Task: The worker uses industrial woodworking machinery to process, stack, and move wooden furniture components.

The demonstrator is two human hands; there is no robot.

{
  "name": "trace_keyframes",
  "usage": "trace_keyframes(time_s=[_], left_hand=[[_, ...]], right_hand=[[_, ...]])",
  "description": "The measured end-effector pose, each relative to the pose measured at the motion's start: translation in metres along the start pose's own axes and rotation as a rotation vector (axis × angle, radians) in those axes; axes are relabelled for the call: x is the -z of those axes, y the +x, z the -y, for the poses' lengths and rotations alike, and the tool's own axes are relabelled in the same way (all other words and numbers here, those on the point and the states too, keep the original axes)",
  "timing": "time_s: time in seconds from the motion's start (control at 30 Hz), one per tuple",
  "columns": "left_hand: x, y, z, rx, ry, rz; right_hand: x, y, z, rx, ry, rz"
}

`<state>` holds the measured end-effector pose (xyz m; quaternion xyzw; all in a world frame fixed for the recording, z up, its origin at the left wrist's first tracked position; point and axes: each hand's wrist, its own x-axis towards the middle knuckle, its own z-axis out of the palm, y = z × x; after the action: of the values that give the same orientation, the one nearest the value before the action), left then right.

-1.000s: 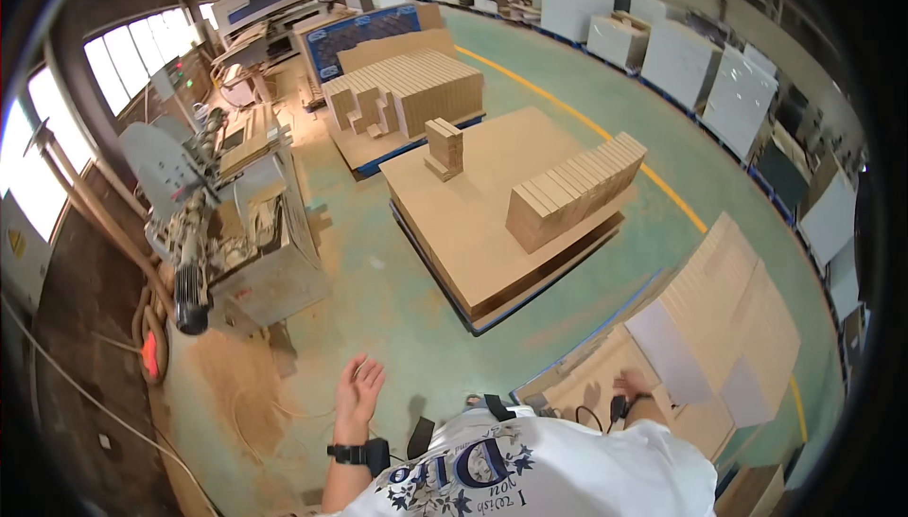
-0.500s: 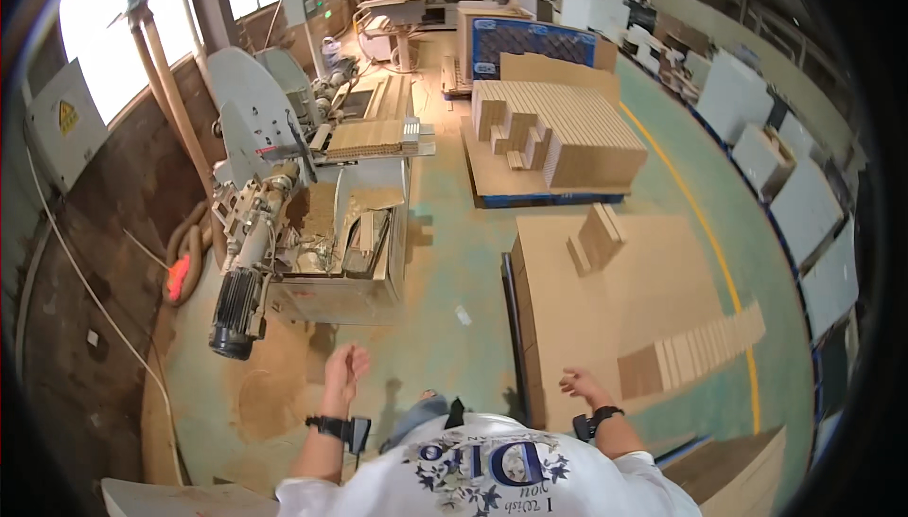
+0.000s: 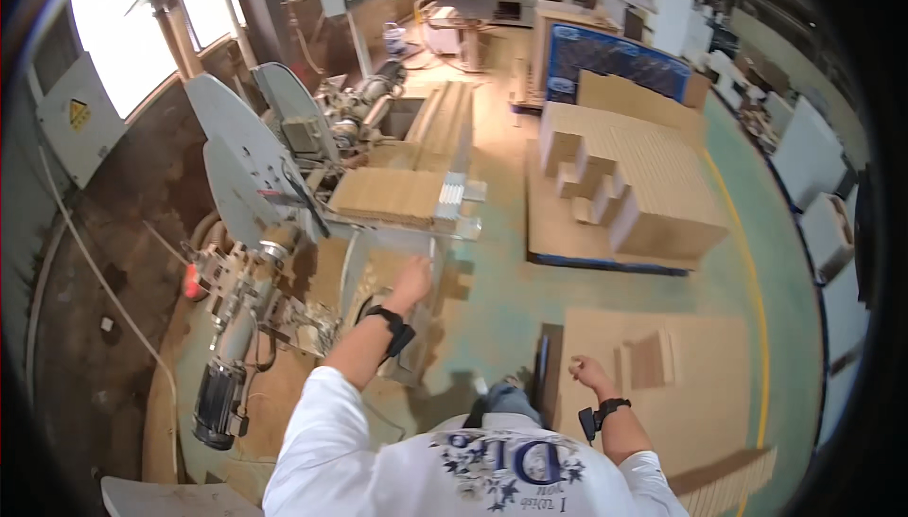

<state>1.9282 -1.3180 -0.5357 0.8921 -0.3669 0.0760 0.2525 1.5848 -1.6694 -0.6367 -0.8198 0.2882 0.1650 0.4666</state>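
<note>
So I'm standing here watching, and the person's left hand is stretched out over the open, debris-strewn end of a big grey metal machine. It's blurry enough that I can't tell if the fingers are closed, and I can't make out anything in them. The right hand is loosely open, fingers a bit bent, nothing in it, hovering by the near part of a wide, flat brown board. Both wrists have chunky black straps, and the shirt is white with a dark blue floral print. On that board, just beside the right hand, sits a small pile of tan rectangular board pieces, with a row of tan slabs down at the near edge. Just past the left hand, a neat row of narrow tan board strips lies across the machine bed, with longer strips behind it. The machine's got tall pale grey curved guards and a black ribbed motor hanging off the near end. Floor's worn green, properly dusty brown around the machine. Further out there's a big stepped stack of tan boards on a low pallet, a yellow floor line beyond it, white panels along the right, and bright windows over a grubby brown wall on the left.
</note>
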Motion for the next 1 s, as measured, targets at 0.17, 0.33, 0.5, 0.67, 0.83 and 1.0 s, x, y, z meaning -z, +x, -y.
trace_keyframes(time_s=[0.17,0.33,0.5,0.67,0.83,1.0], left_hand=[[-0.027,0.074,0.016,0.197,0.150,0.082],[-0.035,0.128,0.022,0.165,0.284,0.008],[-0.041,0.139,0.029,0.185,0.260,0.094],[-0.046,0.148,0.035,0.225,0.280,0.076],[-0.039,0.153,0.035,0.330,0.260,0.096],[-0.031,0.172,0.017,0.438,0.302,0.067]], right_hand=[[0.041,0.118,0.170,0.348,-0.347,-0.017],[0.034,0.200,0.315,0.838,-0.637,-0.061],[0.024,0.281,0.395,1.215,-0.817,-0.145],[0.022,0.343,0.409,1.472,-0.903,-0.010],[0.032,0.366,0.437,1.553,-0.976,0.126],[0.076,0.404,0.454,1.658,-0.972,0.441]])
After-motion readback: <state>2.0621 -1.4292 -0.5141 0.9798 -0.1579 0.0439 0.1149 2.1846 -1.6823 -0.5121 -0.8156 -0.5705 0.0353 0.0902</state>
